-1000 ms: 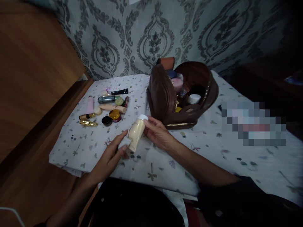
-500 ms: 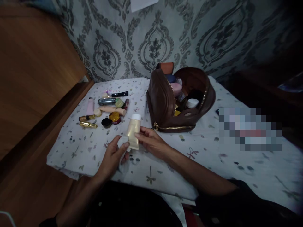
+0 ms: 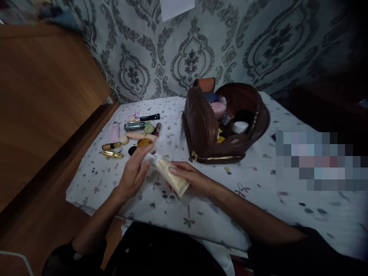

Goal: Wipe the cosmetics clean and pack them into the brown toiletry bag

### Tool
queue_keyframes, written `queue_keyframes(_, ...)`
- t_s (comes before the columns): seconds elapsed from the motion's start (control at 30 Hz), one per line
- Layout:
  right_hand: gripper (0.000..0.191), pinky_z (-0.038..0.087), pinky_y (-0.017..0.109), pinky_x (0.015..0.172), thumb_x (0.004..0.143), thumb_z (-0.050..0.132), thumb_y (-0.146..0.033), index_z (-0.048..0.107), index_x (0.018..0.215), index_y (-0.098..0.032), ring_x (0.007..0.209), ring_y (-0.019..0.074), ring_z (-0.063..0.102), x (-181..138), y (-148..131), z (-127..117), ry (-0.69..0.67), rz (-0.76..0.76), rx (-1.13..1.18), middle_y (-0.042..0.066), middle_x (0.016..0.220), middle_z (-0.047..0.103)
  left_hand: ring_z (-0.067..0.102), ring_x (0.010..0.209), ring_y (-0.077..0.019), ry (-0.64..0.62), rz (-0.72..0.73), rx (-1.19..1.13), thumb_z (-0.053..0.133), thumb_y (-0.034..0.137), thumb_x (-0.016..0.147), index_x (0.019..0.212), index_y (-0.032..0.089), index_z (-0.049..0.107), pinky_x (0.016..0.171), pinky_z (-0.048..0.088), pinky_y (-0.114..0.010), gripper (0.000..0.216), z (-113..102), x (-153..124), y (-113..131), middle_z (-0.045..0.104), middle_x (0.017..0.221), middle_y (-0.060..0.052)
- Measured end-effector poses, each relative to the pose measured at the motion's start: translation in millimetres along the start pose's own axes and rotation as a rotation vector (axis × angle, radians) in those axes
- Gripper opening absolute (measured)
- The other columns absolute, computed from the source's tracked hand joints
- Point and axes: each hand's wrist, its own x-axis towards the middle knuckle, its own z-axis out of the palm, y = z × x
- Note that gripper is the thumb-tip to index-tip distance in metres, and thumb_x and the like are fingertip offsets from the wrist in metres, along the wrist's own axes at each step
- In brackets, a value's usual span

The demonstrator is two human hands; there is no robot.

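My right hand (image 3: pixel 194 178) is closed round the lower body of a pale yellow cream tube (image 3: pixel 171 174). The tube tilts, with its white cap towards the left and its flat crimped end towards me. My left hand (image 3: pixel 134 172) is at the cap end, its fingers pinched on a white wipe (image 3: pixel 149 157) that is mostly hidden by the fingers. Just behind the left fingers are an amber-lidded jar (image 3: pixel 143 143) and a black-lidded jar (image 3: pixel 132 150), both partly covered.
An unzipped brown toiletry bag (image 3: pixel 200 119) holding several containers stands at the back. Left of it lie a gold tube (image 3: pixel 112 154), a pink tube (image 3: pixel 115 132), a peach tube (image 3: pixel 140 135) and a black tube (image 3: pixel 149 117). A wooden cabinet (image 3: pixel 51 84) borders the left side.
My right hand has tipped the tube from near upright to slanting, cap leftward. My left hand and the wipe have moved from the tube's lower end up to its cap.
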Motion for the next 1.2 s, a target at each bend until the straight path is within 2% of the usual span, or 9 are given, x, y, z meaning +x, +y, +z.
queue_keyframes(0.1, 0.042, 0.048, 0.022, 0.051, 0.073, 0.077, -0.051, 0.065, 0.092, -0.015, 0.057, 0.0116, 0.061, -3, -1, 0, -0.03, 0.01, -0.124, 0.001, 0.069, 0.066, 0.056, 0.116, -0.022, -0.204, 0.189, 0.113, 0.039, 0.033, 0.102, 0.124, 0.017, 0.058, 0.098, 0.047, -0.036, 0.033, -1, 3, -4, 0.061, 0.12, -0.013)
queue_keyframes(0.23, 0.039, 0.041, 0.02, 0.052, 0.078, 0.073, -0.05, 0.064, 0.09, -0.014, 0.061, 0.0091, 0.053, -3, -2, 0, -0.061, -0.066, -0.352, -0.001, 0.071, 0.059, 0.058, 0.085, -0.0183, -0.291, 0.182, 0.268, 0.036, 0.032, 0.102, 0.103, 0.015, 0.062, 0.074, 0.048, -0.03, 0.031, -1, 8, 0, 0.058, 0.093, -0.008)
queue_keyframes(0.4, 0.036, 0.036, 0.02, 0.051, 0.082, 0.068, -0.052, 0.059, 0.081, -0.016, 0.062, 0.0099, 0.045, -1, 2, 3, -0.075, -0.188, -0.551, -0.003, 0.069, 0.05, 0.049, 0.064, -0.0137, -0.371, -0.038, 0.162, 0.034, 0.035, 0.102, 0.069, 0.02, 0.046, 0.062, 0.038, -0.026, 0.038, -2, 19, 11, 0.048, 0.067, 0.002)
queue_keyframes(0.57, 0.036, 0.039, 0.021, 0.056, 0.084, 0.064, -0.051, 0.062, 0.087, -0.015, 0.068, 0.0117, 0.049, -2, 5, 4, -0.106, -0.211, -0.625, -0.001, 0.074, 0.053, 0.041, 0.049, -0.0115, -0.387, -0.387, -0.194, 0.034, 0.057, 0.097, 0.062, 0.021, 0.041, 0.047, 0.031, -0.024, 0.051, -2, 22, 9, 0.041, 0.052, 0.004)
queue_keyframes(0.77, 0.035, 0.045, 0.023, 0.063, 0.085, 0.065, -0.048, 0.067, 0.097, -0.015, 0.074, 0.0134, 0.055, -3, 3, 5, -0.134, -0.228, -0.649, 0.001, 0.083, 0.062, 0.042, 0.047, -0.0091, -0.304, -0.608, -0.482, 0.051, 0.071, 0.084, 0.062, 0.018, 0.049, 0.044, 0.032, -0.021, 0.057, 4, 17, -2, 0.047, 0.053, 0.004)
queue_keyframes(0.87, 0.035, 0.044, 0.023, 0.062, 0.085, 0.067, -0.047, 0.067, 0.096, -0.014, 0.072, 0.0125, 0.056, -4, 2, 5, -0.143, -0.218, -0.609, 0.001, 0.082, 0.062, 0.033, 0.039, -0.0067, -0.263, -0.716, -0.615, 0.059, 0.073, 0.077, 0.061, 0.019, 0.046, 0.037, 0.024, -0.02, 0.057, 9, 15, 0, 0.039, 0.046, 0.007)
queue_keyframes(0.97, 0.035, 0.043, 0.022, 0.059, 0.083, 0.069, -0.047, 0.066, 0.096, -0.015, 0.069, 0.0116, 0.056, -4, 2, 6, -0.126, -0.192, -0.522, 0.0, 0.079, 0.06, 0.025, 0.032, -0.005, -0.144, -0.797, -0.711, 0.064, 0.071, 0.073, 0.066, 0.02, 0.048, 0.032, 0.016, -0.02, 0.053, 15, 13, 3, 0.038, 0.045, 0.009)
queue_keyframes(1.1, 0.04, 0.047, 0.024, 0.063, 0.081, 0.071, -0.048, 0.064, 0.102, -0.015, 0.072, 0.0129, 0.06, -4, 0, 9, -0.086, -0.162, -0.394, 0.001, 0.084, 0.064, 0.034, 0.04, -0.0065, 0.078, -0.729, -0.685, 0.062, 0.068, 0.078, 0.075, 0.019, 0.053, 0.035, 0.023, -0.02, 0.05, 22, 8, 5, 0.043, 0.053, 0.008)
queue_keyframes(1.2, 0.042, 0.049, 0.025, 0.064, 0.08, 0.072, -0.048, 0.063, 0.106, -0.016, 0.074, 0.0142, 0.062, -4, 0, 8, -0.035, -0.132, -0.287, 0.003, 0.088, 0.067, 0.047, 0.057, -0.0104, 0.123, -0.576, -0.539, 0.052, 0.067, 0.087, 0.087, 0.018, 0.061, 0.049, 0.038, -0.021, 0.049, 22, 4, 5, 0.053, 0.067, 0.003)
